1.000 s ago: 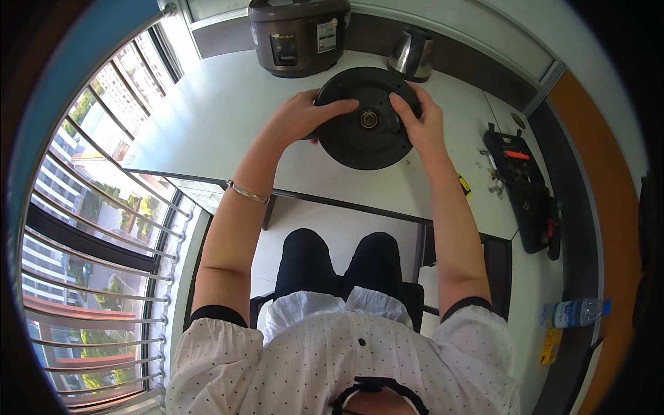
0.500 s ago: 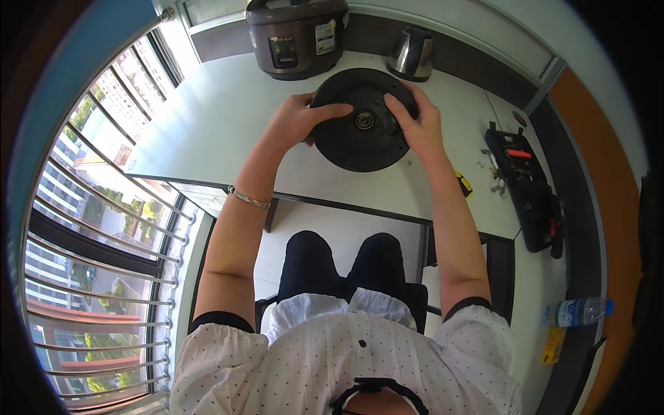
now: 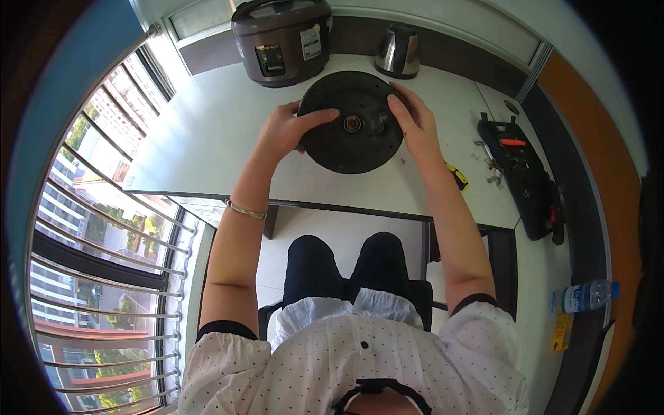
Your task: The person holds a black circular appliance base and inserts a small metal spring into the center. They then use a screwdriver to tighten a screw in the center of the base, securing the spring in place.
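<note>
Gripping opposite sides of its rim, the left hand (image 3: 282, 131) and the right hand (image 3: 417, 123) hold a round black dished plate (image 3: 332, 146) over the middle of the worktop (image 3: 200, 128), between the front and back edges, its face with a brass-coloured ringed fitting (image 3: 353, 124) at the centre turned toward the camera. The left grip is partly closed on the plate's left side, the thumb laid across the face toward the fitting, the other fingers mostly hidden behind the rim. The right grip is partly closed on the upper right side, thumb against the face; whether the plate's underside touches anything cannot be told. Near the worktop's back edge stand a brown rice cooker (image 3: 290, 52) and, to its right, a steel electric kettle (image 3: 400, 54). Toward the right edge lies a black tool case (image 3: 520, 169) with an orange piece (image 3: 512, 142) in it, and small loose metal parts (image 3: 493, 174) just beside its left side. A yellow-and-black hand tool (image 3: 458, 177) lies right beside the right forearm (image 3: 448, 211) as seen from above. Farther down the right side, a blue-capped clear plastic bottle (image 3: 588, 297) is next to a yellow packet (image 3: 561, 334).
</note>
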`<state>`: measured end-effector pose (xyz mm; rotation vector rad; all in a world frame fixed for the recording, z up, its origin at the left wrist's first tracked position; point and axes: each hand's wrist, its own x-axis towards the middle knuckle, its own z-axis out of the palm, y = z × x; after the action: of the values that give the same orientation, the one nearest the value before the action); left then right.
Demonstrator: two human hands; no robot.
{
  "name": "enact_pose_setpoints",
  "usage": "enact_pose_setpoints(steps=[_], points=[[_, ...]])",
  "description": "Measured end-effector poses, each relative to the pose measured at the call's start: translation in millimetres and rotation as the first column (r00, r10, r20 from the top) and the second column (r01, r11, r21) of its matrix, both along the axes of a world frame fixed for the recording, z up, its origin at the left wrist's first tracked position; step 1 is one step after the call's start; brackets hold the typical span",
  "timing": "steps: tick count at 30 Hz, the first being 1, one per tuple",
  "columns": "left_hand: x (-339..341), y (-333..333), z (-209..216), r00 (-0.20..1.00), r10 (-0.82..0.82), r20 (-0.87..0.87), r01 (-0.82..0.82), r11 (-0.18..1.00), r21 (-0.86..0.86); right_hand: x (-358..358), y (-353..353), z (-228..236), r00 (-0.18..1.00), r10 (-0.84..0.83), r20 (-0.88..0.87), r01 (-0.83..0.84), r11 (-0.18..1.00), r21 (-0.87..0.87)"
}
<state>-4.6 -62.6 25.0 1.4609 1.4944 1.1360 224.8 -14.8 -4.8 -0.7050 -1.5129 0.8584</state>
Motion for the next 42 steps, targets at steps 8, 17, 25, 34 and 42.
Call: enact_pose_setpoints(steps=[8,17,25,34,42], points=[[-2.7,2.6,-2.3,0.999,0.018,-0.028,-0.018,1.000,-0.009,21.7,-7.9,-8.2,0.996,-0.048,0.071,0.049,0.999,-0.011],[-1.8,-0.6,-1.4,1.000,0.013,-0.027,-0.013,1.000,-0.011,11.4,-12.2,-12.5,0.989,-0.105,0.105,0.107,0.994,-0.019],[-5.0,5.7,-5.1,0.999,0.023,-0.039,-0.023,1.000,0.005,30.1,-18.4,-14.5,0.982,-0.132,0.138,0.136,0.990,-0.027],[-3.4,4.5,-4.9,0.996,0.048,-0.075,-0.048,0.999,-0.003,11.2,-13.9,2.1,0.955,-0.200,0.219,0.173,0.975,0.137],[-1.8,0.3,-0.6,0.998,0.033,-0.054,-0.033,0.999,0.014,-17.6,-1.8,21.0,0.985,-0.074,0.153,0.070,0.997,0.031]])
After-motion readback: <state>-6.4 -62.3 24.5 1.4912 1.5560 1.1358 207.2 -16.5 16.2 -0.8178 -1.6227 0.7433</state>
